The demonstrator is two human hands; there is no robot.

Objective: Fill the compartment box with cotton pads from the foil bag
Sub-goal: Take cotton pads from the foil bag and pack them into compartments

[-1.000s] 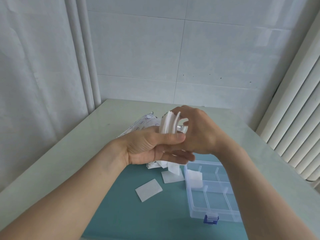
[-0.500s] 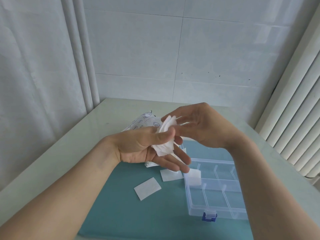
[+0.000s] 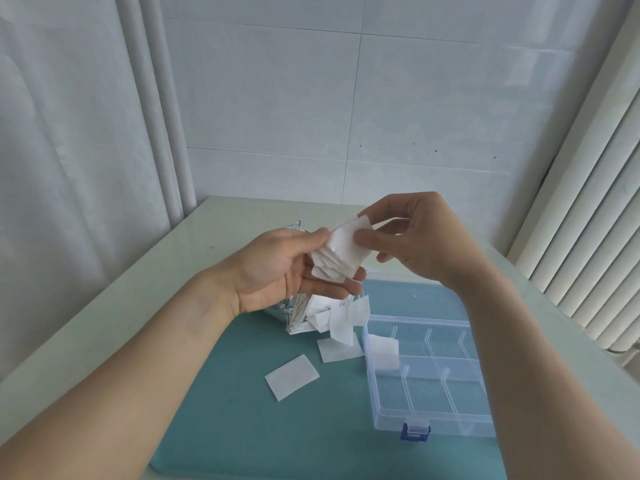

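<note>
My left hand (image 3: 287, 268) holds a fanned stack of white square cotton pads (image 3: 332, 268) between thumb and fingers, above the table. My right hand (image 3: 419, 237) pinches the top pad (image 3: 346, 239) of that stack with thumb and forefinger. Under my left hand lies the foil bag (image 3: 294, 313), with several pads spilling from its mouth (image 3: 343, 320). The clear compartment box (image 3: 429, 379) stands open at the right, with pads (image 3: 382, 351) in its near-left rear compartment.
Two loose pads (image 3: 292, 376) (image 3: 337, 350) lie on the teal mat (image 3: 242, 410) left of the box. The box has a blue latch (image 3: 415, 432) at its front. The pale table (image 3: 138, 289) meets a curtain on the left and blinds on the right.
My hands have parted: the right hand rose up and to the right, pulling the top pad off the stack. The stack in my left hand now lies fanned rather than upright.
</note>
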